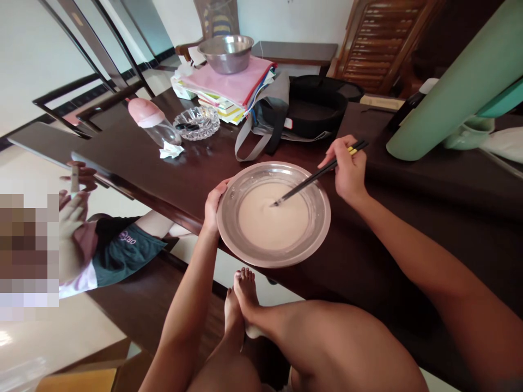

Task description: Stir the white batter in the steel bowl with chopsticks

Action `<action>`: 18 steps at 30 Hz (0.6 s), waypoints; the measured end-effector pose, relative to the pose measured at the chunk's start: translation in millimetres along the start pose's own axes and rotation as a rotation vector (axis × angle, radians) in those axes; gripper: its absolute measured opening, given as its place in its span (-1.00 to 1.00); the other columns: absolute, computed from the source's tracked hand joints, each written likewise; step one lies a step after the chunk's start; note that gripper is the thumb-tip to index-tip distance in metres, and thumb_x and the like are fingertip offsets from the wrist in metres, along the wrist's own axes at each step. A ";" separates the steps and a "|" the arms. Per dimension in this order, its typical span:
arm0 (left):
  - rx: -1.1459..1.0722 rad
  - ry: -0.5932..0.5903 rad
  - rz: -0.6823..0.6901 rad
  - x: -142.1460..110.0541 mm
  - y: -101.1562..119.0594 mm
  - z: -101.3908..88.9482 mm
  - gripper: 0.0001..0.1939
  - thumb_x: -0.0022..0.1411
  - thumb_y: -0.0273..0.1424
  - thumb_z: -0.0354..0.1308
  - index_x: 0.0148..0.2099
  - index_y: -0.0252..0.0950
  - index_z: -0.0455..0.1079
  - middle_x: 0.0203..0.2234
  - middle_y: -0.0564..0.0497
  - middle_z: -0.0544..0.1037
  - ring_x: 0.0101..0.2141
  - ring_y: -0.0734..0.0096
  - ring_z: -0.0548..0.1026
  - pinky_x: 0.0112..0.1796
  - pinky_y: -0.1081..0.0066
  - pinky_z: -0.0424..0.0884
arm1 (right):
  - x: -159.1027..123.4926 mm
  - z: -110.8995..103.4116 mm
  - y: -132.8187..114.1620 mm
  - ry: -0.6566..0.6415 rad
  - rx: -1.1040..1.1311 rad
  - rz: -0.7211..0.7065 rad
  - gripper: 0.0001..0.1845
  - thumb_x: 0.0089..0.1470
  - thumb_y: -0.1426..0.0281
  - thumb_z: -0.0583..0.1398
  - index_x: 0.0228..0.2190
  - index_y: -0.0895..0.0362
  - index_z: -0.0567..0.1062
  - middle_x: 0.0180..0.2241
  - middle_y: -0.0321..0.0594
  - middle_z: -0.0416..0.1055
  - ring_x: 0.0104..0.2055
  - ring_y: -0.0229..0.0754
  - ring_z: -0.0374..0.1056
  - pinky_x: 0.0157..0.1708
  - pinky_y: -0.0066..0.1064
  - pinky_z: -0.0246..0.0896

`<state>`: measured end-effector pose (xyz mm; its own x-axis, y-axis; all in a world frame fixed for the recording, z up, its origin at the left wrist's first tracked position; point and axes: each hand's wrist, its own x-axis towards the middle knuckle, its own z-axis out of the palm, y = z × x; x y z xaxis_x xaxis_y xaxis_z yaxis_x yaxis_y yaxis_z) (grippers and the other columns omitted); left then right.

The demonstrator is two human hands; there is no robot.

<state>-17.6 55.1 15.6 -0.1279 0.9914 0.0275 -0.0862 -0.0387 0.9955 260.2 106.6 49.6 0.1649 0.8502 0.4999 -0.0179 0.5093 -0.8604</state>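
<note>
A wide metal bowl (324,218) stands at the near edge of the dark table, with a pale, creamy batter-like liquid (269,226) in it. My left hand (214,204) grips the bowl's left rim, its fingers mostly hidden behind the side. In my right hand (349,169) is a pair of dark chopsticks (310,178) with yellow bands, held closed together and slanting down to the left. Their tips touch the liquid near the middle of the bowl, where a faint swirl shows.
Behind the bowl lie a grey-and-black bag (281,109), a glass ashtray (200,124) and a pink-capped bottle (151,120). An empty metal basin (229,54) rests on stacked folders and books. A green cylinder (449,87) leans at right. Another person (81,234) sits at left.
</note>
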 end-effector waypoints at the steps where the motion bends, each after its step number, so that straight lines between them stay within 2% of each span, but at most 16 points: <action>1: 0.014 0.003 0.001 0.1 0.0 -0.1 -0.62 0.16 -0.20 -0.01 -0.11 -0.26 0.49 -0.20 -0.04 0.60 -0.12 0.16 0.50 -0.11 0.27 0.38 | 0.2 -0.2 -0.2 0.016 0.005 0.004 -0.55 0.06 -0.03 0.14 -0.58 0.07 0.31 -0.67 -0.41 0.24 -0.67 -0.37 0.23 -0.67 -0.47 0.10; 3: 0.026 0.004 0.001 0.2 0.0 -0.2 -0.61 0.15 -0.20 -0.01 -0.11 -0.27 0.48 -0.19 -0.05 0.60 -0.12 0.15 0.50 -0.12 0.27 0.39 | -0.9 0.4 -1.0 -0.047 0.015 0.031 -0.54 0.06 -0.03 0.13 -0.59 0.08 0.31 -0.69 -0.41 0.24 -0.69 -0.38 0.20 -0.67 -0.47 0.09; 6: 0.019 0.003 -0.002 0.1 -0.1 -0.1 -0.60 0.15 -0.19 -0.01 -0.10 -0.28 0.48 -0.19 -0.05 0.60 -0.11 0.14 0.50 -0.11 0.27 0.39 | -3.1 1.6 -2.2 -0.169 -0.009 0.045 -0.57 0.09 -0.02 0.10 -0.51 0.08 0.39 -0.69 -0.40 0.29 -0.65 -0.35 0.27 -0.62 -0.46 0.14; 8: 0.008 0.008 -0.005 -0.5 0.3 0.4 -0.61 0.15 -0.19 -0.01 -0.10 -0.28 0.48 -0.18 -0.05 0.60 -0.10 0.15 0.50 -0.11 0.28 0.38 | -2.4 0.6 -1.9 -0.104 -0.023 0.011 -0.60 0.10 0.01 0.11 -0.49 0.08 0.39 -0.67 -0.40 0.31 -0.62 -0.34 0.31 -0.62 -0.47 0.14; 11: -0.001 0.014 -0.007 -1.7 1.2 1.2 -0.63 0.16 -0.22 -0.01 -0.11 -0.28 0.49 -0.17 -0.04 0.60 -0.11 0.18 0.50 -0.10 0.29 0.38 | -0.5 -1.4 -0.6 0.034 0.017 -0.021 -0.61 0.11 0.07 0.14 -0.56 0.08 0.32 -0.67 -0.42 0.25 -0.67 -0.37 0.24 -0.67 -0.48 0.06; 13: -0.002 0.015 -0.003 -2.0 1.4 1.2 -0.63 0.16 -0.23 -0.01 -0.12 -0.28 0.49 -0.17 -0.04 0.60 -0.12 0.18 0.50 -0.09 0.29 0.38 | -1.5 -0.8 -0.5 -0.031 0.043 0.002 -0.61 0.12 0.09 0.14 -0.58 0.09 0.32 -0.69 -0.43 0.23 -0.69 -0.39 0.20 -0.68 -0.48 0.05; 16: -0.002 0.012 -0.010 -1.7 0.8 0.5 -0.62 0.16 -0.21 -0.01 -0.11 -0.27 0.49 -0.19 -0.03 0.60 -0.14 0.18 0.51 -0.12 0.28 0.39 | -3.7 1.6 -2.0 -0.185 0.020 0.035 -0.63 0.12 0.06 0.12 -0.50 0.08 0.41 -0.69 -0.41 0.29 -0.66 -0.35 0.27 -0.62 -0.47 0.15; 18: 0.001 0.009 -0.018 -1.4 0.5 0.2 -0.62 0.16 -0.21 -0.01 -0.10 -0.26 0.49 -0.20 -0.03 0.61 -0.14 0.17 0.51 -0.13 0.28 0.40 | -2.8 1.5 -2.6 -0.132 0.002 0.010 -0.63 0.11 0.04 0.13 -0.47 0.07 0.41 -0.68 -0.41 0.32 -0.62 -0.34 0.31 -0.60 -0.47 0.18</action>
<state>-17.3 53.8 16.1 -0.1356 0.9907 0.0092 -0.0874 -0.0212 0.9959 258.3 103.1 50.6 0.0334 0.8653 0.5002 -0.0206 0.5010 -0.8652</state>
